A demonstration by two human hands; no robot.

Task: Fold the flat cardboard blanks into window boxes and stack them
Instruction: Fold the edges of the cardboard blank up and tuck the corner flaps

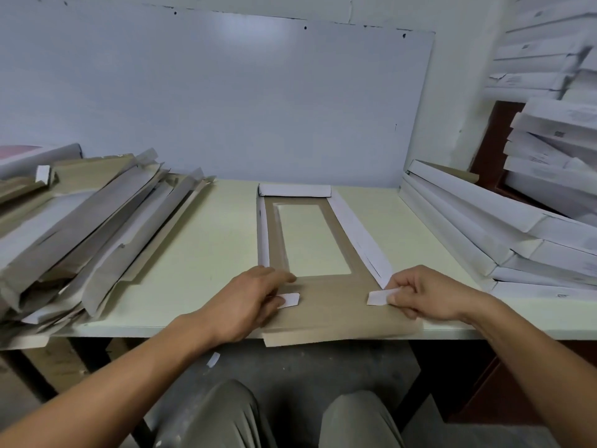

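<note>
A cardboard blank (332, 307), brown inside and white outside, lies lengthwise on the pale table (206, 253), its near end overhanging the front edge. It has a rectangular window (311, 240). Its far flap (294, 190) and left side flap (263, 234) are folded up; the right side flap (358, 240) leans outward. My left hand (248, 302) presses on the near left corner with a small white tab (289, 300) under its fingers. My right hand (426, 294) pinches the small white tab (378, 298) at the near right corner.
A messy pile of flat blanks (87, 227) covers the table's left side. Folded white boxes (491, 234) are stacked at the right, with more boxes (555, 150) piled behind them. A whiteboard (226, 101) backs the table. My knees are below the front edge.
</note>
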